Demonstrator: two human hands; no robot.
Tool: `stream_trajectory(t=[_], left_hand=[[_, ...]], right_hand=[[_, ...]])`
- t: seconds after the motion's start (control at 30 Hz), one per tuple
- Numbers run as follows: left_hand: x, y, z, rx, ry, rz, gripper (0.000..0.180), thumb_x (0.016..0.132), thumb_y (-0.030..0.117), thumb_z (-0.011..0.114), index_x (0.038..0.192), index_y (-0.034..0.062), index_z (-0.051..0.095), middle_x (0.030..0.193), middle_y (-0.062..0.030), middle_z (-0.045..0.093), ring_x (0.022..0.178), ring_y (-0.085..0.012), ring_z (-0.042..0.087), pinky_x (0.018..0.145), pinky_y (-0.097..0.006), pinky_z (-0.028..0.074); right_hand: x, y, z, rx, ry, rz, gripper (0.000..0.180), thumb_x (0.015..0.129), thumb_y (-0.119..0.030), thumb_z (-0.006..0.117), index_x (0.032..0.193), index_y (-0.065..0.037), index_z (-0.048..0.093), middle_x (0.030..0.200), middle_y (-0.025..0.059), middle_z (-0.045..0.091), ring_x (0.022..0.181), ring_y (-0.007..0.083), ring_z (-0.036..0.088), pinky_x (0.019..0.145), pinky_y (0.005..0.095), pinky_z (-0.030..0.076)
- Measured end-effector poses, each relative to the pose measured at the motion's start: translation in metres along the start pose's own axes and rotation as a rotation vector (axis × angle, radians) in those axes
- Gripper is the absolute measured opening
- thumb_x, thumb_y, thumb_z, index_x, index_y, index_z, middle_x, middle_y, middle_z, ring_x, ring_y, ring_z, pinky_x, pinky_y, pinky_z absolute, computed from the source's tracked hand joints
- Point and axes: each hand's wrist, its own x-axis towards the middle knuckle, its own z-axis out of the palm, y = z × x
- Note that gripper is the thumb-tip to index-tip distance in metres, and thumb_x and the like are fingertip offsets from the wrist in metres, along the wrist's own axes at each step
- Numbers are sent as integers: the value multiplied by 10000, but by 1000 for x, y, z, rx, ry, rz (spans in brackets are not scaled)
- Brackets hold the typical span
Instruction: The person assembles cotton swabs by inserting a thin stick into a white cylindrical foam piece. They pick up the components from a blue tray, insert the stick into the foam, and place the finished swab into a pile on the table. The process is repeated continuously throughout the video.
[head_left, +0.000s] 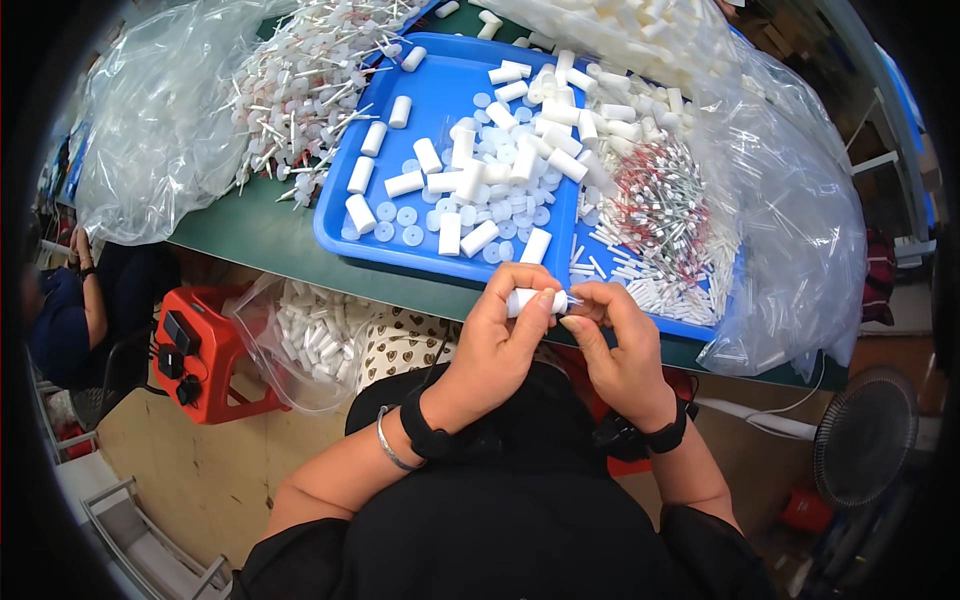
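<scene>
My left hand [497, 345] grips a small white plastic tube [530, 299] held sideways in front of me. My right hand [617, 345] pinches at the tube's right end, where a thin part goes in; what it pinches is too small to tell. Both hands hover just below the near edge of a blue tray [440, 90] that holds loose white tubes [470, 180] and small pale round caps [400, 215]. Right of the tray lies a heap of thin white and red sticks [660, 230].
Clear plastic bags with more sticks [300, 80] and white tubes [620, 30] lie on the green table [260, 235]. A bag of white tubes [315, 340] sits below the table by a red stool [205, 350]. Another person [70, 300] sits left. A fan [865, 435] stands lower right.
</scene>
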Motion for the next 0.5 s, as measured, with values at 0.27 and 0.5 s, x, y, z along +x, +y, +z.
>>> stream_trajectory(t=[0.27, 0.5], left_hand=[[-3, -2, -1, -20, -284, 42, 456, 1011, 115, 496, 1449, 1, 445, 1519, -142, 437, 1398, -227, 427, 1164, -389, 339], [5, 13, -7, -521, -184, -222, 540, 1069, 271, 355, 1538, 4, 339, 1592, -148, 358, 1447, -257, 383, 1187, -419, 315]], right_hand=[[5, 1, 15, -43, -68, -278, 274, 898, -23, 675, 1148, 9, 566, 992, 172, 649, 823, 357, 664, 670, 410, 533], [14, -2, 28, -131, -55, -213, 325, 904, -60, 681, 1197, -6, 550, 1035, 172, 635, 873, 347, 662, 675, 422, 538]])
